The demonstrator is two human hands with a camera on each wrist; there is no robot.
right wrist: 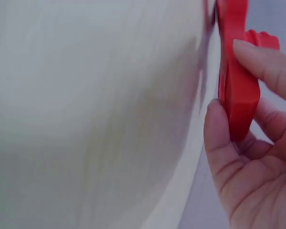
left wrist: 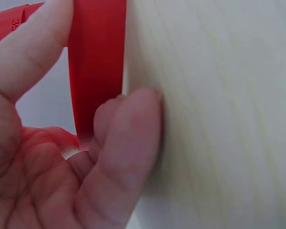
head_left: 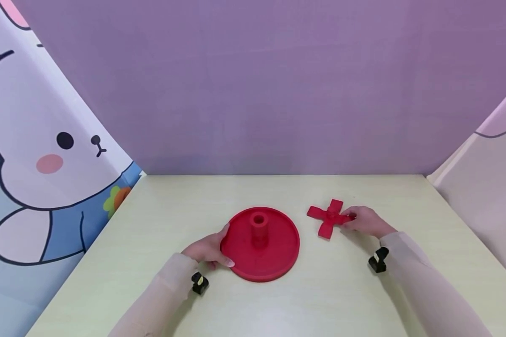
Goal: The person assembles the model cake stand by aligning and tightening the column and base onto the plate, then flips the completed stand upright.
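A red round disc (head_left: 280,255) with a raised rim lies on the table, a hollow tube (head_left: 259,231) standing up from its middle. My left hand (head_left: 208,248) grips the disc's left edge, and the left wrist view shows thumb and fingers around the thick red rim (left wrist: 97,67). To the right is a red four-armed cross piece (head_left: 331,215) with a small raised hub. My right hand (head_left: 362,221) pinches the end of its right arm. Close up in the right wrist view, the thumb presses one side of that arm (right wrist: 243,90) and fingers the other.
The pale wooden table (head_left: 173,201) meets a purple backdrop (head_left: 278,93) at its far edge. A rabbit-printed panel (head_left: 33,117) stands along the left, a pale panel (head_left: 485,187) along the right. Small black devices (head_left: 200,283) sit at both wrists.
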